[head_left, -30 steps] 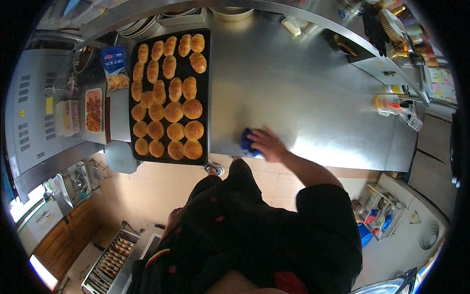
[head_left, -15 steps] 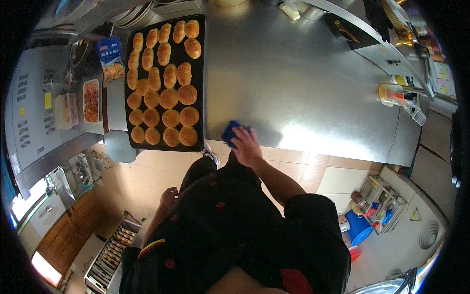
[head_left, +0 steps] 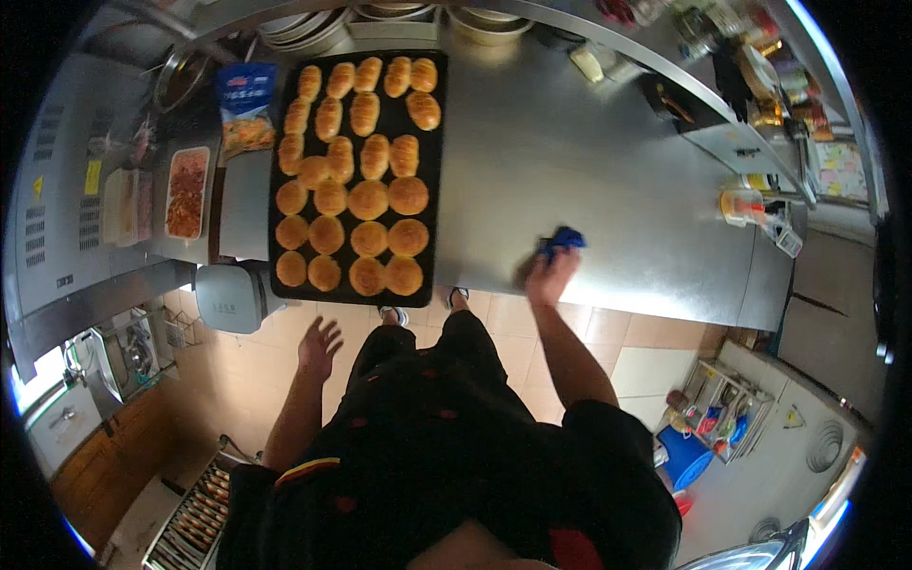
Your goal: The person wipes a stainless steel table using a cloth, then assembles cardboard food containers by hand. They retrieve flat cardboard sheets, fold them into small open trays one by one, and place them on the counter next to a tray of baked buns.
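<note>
My right hand is closed on a crumpled blue cloth and presses it to the steel worktop near the front edge. Left of it lies a black baking tray with rows of golden-brown buns, long ridged ones at the far end and round ones at the near end. The tray's near end juts past the worktop's front edge. Hanging in the air in front of that edge, my left hand holds nothing, its fingers apart.
At the left are a grey lidded bin, a plastic box of reddish shredded food and a blue food bag. Stacked plates stand behind the tray. A measuring jug stands at the right end, and a shelf edge overhangs the back.
My right hand has moved the blue cloth rightward along the worktop, away from the tray. My left hand has risen forward from beside my body, its fingers now spread. The view has shifted slightly.
</note>
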Action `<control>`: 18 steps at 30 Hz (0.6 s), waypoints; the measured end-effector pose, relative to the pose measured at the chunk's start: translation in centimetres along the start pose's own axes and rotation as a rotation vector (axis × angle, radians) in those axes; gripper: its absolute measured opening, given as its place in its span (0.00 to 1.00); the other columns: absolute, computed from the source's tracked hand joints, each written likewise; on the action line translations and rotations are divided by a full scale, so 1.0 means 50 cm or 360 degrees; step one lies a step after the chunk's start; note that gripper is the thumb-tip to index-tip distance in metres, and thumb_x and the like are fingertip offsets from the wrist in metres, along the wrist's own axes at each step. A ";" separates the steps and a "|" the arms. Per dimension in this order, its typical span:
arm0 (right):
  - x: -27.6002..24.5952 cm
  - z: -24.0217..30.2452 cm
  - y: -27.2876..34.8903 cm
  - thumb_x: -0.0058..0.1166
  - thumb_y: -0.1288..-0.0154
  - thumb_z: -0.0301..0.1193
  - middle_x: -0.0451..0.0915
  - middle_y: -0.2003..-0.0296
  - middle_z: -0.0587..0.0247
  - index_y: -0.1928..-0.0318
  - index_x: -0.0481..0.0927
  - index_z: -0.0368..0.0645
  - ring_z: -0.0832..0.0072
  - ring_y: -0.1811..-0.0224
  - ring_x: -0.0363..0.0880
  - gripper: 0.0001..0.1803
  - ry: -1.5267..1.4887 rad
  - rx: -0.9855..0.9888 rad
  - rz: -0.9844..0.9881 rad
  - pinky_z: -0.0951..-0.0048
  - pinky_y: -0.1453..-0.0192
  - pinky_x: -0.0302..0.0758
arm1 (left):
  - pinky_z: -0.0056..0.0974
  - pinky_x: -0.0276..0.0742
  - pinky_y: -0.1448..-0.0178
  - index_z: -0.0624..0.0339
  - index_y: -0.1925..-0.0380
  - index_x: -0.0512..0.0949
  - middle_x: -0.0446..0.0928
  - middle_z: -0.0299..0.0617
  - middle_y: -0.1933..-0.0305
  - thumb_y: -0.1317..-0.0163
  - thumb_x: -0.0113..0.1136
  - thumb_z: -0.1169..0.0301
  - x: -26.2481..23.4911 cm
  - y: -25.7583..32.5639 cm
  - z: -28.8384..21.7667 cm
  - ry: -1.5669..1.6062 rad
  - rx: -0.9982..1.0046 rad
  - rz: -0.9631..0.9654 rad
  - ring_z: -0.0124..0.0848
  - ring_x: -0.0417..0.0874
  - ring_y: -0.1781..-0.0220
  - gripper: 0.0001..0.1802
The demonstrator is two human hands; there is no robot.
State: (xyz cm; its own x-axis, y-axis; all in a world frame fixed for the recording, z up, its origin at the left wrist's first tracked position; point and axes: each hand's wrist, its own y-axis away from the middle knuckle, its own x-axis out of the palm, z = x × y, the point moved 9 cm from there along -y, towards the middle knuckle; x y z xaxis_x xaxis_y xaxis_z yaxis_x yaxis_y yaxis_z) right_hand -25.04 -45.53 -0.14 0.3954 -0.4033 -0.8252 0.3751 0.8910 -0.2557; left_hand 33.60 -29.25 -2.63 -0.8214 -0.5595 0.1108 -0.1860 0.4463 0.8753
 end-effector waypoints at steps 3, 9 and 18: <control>0.064 0.254 -0.001 0.61 0.40 0.26 0.69 0.33 0.37 0.42 0.73 0.44 0.42 0.27 0.63 0.24 0.0038 -0.0420 0.0666 0.45 0.24 0.60 | 0.52 0.74 0.32 0.59 0.43 0.75 0.78 0.50 0.39 0.28 0.49 0.62 0.052 -0.068 -0.118 0.0260 0.0132 0.0268 0.46 0.77 0.36 0.19; 0.034 0.449 -0.076 0.67 0.44 0.29 0.82 0.46 0.48 0.44 0.72 0.49 0.48 0.46 0.83 0.27 -0.0059 0.0268 0.0975 0.54 0.42 0.80 | 0.56 0.76 0.36 0.54 0.42 0.76 0.81 0.45 0.42 0.31 0.55 0.60 0.046 -0.065 -0.121 0.0121 -0.0112 0.0693 0.46 0.81 0.38 0.20; 0.191 1.149 0.214 0.71 0.43 0.39 0.83 0.50 0.44 0.37 0.70 0.45 0.48 0.47 0.84 0.35 -0.0469 -0.0734 0.1719 0.56 0.43 0.81 | 0.41 0.83 0.42 0.50 0.42 0.80 0.86 0.49 0.53 0.38 0.67 0.50 -0.452 -0.143 0.194 -0.1429 0.0080 0.0041 0.42 0.88 0.51 0.28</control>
State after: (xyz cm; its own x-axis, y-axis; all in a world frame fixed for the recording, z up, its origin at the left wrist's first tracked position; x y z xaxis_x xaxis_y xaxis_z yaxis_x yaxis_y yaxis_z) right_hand 30.91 -51.80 18.18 0.5186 0.6159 -0.5931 -0.5765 0.7641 0.2893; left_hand 48.29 -13.04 -15.95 -0.9337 0.1983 -0.2981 -0.1678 0.4931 0.8536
